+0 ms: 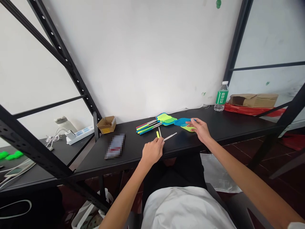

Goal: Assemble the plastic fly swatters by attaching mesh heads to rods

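Observation:
My left hand (153, 150) is closed around a silver rod (170, 136) that points right, just above the desk's front part. A short yellow handle (157, 134) and a second thin silver rod stick up beside its fingers; whether they are gripped too, I cannot tell. In my right hand (200, 129) the fingers pinch the edge of a blue fly swatter head (183, 122). Under it lies a yellow-green mesh head (189, 128), partly covered by the fingers. Between the hands and the wall rests a pile of fly swatters (165, 118), their coloured handles to the left.
A small open cardboard box (106, 125) and a blurred-out flat object (115, 146) are on the black desk (133, 149) at left. To the right stand a water bottle (221, 97) and a brown carton (254, 100) on red plastic. Black shelf posts (78, 81) flank the desk.

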